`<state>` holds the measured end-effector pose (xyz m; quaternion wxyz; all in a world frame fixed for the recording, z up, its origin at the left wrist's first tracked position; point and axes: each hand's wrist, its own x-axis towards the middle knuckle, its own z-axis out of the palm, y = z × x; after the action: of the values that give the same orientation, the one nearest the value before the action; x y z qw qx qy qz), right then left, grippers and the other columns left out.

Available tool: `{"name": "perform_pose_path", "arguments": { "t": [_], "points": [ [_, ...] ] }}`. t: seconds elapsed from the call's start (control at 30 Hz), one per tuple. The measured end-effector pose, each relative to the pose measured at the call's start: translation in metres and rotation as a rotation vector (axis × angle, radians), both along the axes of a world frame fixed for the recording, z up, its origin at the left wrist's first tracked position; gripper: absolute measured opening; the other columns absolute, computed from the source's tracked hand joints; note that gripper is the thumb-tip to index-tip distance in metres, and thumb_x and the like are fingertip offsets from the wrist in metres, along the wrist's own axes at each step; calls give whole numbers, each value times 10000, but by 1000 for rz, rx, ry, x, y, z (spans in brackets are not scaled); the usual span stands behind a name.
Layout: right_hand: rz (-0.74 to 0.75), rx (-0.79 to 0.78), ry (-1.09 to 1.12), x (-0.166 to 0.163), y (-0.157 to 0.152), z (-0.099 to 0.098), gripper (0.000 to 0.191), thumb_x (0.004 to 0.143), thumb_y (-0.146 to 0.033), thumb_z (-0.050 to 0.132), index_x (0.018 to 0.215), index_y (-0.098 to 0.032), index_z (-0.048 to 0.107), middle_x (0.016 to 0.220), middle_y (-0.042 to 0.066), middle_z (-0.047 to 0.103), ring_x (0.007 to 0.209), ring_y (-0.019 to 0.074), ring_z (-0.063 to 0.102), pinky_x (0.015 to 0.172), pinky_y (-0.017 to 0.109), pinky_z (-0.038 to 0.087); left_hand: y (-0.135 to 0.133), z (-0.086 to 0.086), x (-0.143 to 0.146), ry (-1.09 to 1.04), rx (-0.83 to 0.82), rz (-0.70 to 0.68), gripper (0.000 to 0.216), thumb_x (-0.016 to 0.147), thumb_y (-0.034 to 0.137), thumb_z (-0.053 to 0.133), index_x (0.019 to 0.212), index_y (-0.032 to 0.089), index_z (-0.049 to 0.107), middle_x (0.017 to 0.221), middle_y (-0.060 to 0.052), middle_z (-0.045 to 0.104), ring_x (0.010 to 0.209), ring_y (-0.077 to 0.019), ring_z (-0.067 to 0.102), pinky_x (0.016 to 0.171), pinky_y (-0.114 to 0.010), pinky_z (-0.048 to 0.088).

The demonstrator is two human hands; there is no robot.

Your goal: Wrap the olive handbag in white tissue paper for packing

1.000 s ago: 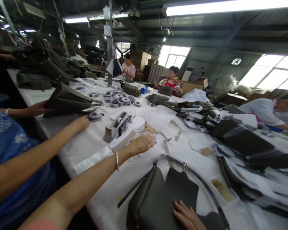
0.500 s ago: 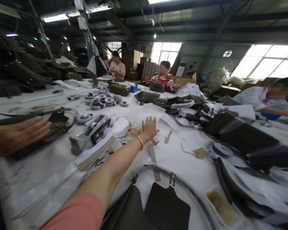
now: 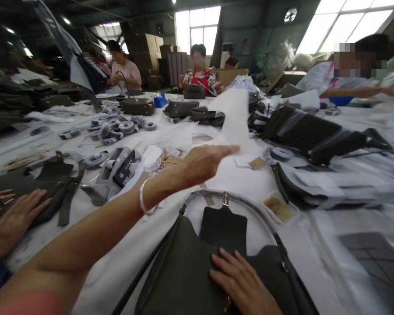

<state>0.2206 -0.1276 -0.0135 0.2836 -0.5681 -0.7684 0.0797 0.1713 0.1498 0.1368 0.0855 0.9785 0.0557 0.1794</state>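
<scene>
My left hand (image 3: pixel 202 164) reaches out over the table, a bracelet on its wrist. Its fingers are pinched at the lower part of a thin white sheet (image 3: pixel 236 116), which stands up blurred in front of the far bags. My right hand (image 3: pixel 246 280) lies flat, fingers apart, on a dark olive handbag (image 3: pixel 170 267) close to me. The bag's flap (image 3: pixel 223 225) is folded back, and its wrapped handle (image 3: pixel 249 201) arches behind. Small card tags and paper scraps (image 3: pixel 172 159) lie beyond my left forearm.
A co-worker's hands (image 3: pixel 19 214) rest on another dark bag (image 3: pixel 52 183) at left. A grey tape dispenser (image 3: pixel 110 173) stands nearby. Right are a plastic tub (image 3: pixel 280 208) and piled dark bags (image 3: pixel 302 131). Wrapped rolls (image 3: pixel 124 127) lie farther back. Several people work around the table.
My left hand has turned from lying palm-down by the scraps to gripping the raised white sheet. My right hand has come into view on the handbag. The co-worker's hands are now down on their bag.
</scene>
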Motion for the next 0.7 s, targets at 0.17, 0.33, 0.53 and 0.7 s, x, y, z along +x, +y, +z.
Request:
{"name": "perform_pose_path", "arguments": {
  "t": [0.17, 0.33, 0.53, 0.7],
  "points": [
    [-167, -276, 95, -18, -20, 39, 746, 811, -604, 691, 1401, -184, 514, 1392, 151, 562, 1307, 338, 505, 1103, 484, 418, -114, -11, -84, 275, 35, -476, 299, 946, 157, 502, 1237, 198, 557, 1144, -73, 676, 1044, -195, 648, 976, -321, 479],
    [-329, -375, 79, -37, -29, 41, 438, 889, -459, 634, 1203, -155, 661, 1098, 132, 726, 1031, 303, 683, 927, 412, 544, -155, -54, -129, 289, 55, -317, 398, 948, 145, 494, 1343, 142, 443, 1256, -122, 622, 1113, -226, 623, 921, -333, 500],
    [-507, -166, -65, -37, -38, 41, 256, 944, -304, 516, 907, -193, 744, 868, 83, 760, 800, 244, 721, 760, 321, 554, -171, -64, -148, 257, 133, -208, 422, 948, 99, 444, 1365, 158, 418, 1248, -105, 619, 1086, -226, 621, 926, -361, 499],
    [-536, -29, -62, -37, -74, 85, 217, 946, -338, 545, 925, -222, 727, 908, 62, 744, 811, 225, 703, 745, 317, 560, -176, -64, -158, 220, 194, -193, 350, 971, 155, 447, 1315, 216, 467, 1229, -89, 607, 1063, -227, 610, 932, -366, 492]
  ]
}}
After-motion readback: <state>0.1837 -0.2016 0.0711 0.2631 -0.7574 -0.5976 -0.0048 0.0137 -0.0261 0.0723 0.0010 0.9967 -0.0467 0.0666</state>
